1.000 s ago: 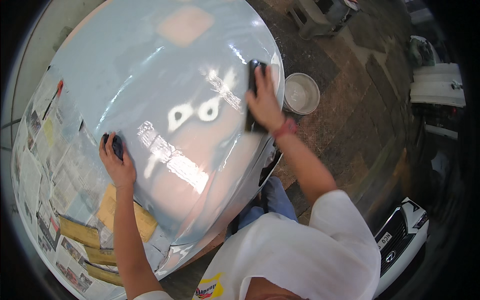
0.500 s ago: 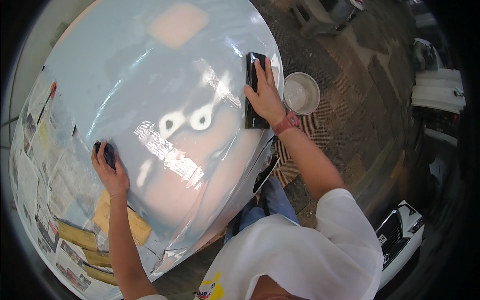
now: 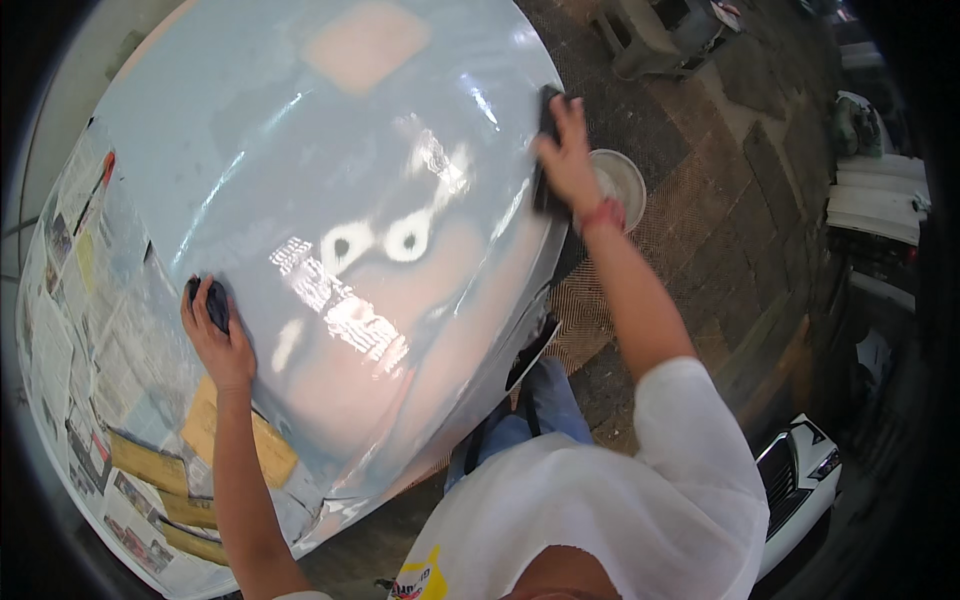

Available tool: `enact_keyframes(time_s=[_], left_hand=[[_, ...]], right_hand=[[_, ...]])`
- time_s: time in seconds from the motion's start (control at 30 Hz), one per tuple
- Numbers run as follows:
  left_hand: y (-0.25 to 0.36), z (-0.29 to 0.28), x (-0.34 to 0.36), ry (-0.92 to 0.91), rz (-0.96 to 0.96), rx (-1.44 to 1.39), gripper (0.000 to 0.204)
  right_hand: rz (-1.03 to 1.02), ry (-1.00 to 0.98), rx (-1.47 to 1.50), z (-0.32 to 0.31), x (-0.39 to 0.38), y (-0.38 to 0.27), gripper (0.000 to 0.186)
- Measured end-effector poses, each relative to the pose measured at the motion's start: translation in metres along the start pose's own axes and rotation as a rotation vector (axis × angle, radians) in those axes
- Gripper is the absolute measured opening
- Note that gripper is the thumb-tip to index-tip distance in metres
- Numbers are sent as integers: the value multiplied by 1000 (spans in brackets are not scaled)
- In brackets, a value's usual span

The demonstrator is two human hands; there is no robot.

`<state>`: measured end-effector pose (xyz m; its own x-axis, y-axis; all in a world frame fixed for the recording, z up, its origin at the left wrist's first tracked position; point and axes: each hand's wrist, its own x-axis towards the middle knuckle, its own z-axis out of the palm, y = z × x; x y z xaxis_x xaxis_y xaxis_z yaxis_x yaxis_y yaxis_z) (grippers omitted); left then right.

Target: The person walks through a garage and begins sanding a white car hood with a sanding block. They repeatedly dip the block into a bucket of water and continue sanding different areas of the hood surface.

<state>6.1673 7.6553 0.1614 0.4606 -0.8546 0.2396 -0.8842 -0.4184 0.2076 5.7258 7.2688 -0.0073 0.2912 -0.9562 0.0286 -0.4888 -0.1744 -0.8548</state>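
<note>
At the right edge of the panel (image 3: 240,110), the block (image 3: 546,192), probably light and stiff, is held under the right hand (image 3: 570,165), fingers spread, and is best gripped across its back, while the dark pad (image 3: 219,309) is clasped by the left hand (image 3: 222,345), fingers curled.

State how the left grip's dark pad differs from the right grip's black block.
The black block is long and narrow; the dark pad is shorter and rounder. The black block is at the panel's right edge; the dark pad is nearer the newspaper. Both are dark; the left grip and right grip partly cover them.
</note>
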Motion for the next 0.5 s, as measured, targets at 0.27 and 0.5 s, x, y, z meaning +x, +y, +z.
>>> enact_keyframes(time_s=[0.27, 0.5], left_hand=[[2, 2, 5, 26, -15, -45, 44], [0, -2, 0, 52, 6, -38, 44]], right_hand=[[-105, -32, -25, 23, -118, -68, 90], [-3, -6, -41, 16, -100, -49, 87]])
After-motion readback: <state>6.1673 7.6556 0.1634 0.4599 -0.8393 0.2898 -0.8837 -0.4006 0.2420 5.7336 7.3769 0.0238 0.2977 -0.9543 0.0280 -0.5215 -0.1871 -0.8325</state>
